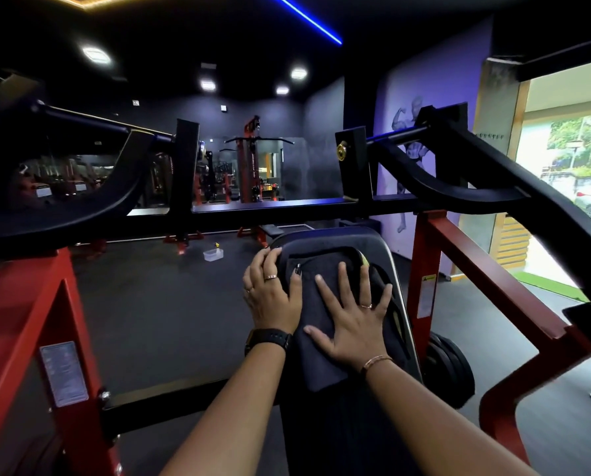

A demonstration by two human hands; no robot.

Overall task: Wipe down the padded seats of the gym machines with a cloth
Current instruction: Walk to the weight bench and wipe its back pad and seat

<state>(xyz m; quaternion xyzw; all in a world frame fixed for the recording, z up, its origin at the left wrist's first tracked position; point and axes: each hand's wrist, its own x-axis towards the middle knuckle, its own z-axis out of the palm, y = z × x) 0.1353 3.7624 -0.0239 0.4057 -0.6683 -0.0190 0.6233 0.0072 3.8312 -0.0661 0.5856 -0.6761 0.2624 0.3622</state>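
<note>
Cloth (316,365) — pinned under spread right fingers (344,283).

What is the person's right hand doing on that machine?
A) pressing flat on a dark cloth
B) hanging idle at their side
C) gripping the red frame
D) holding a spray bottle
A: the right hand lies flat, fingers spread, on the dark folded cloth draped over the black padded seat.
</note>
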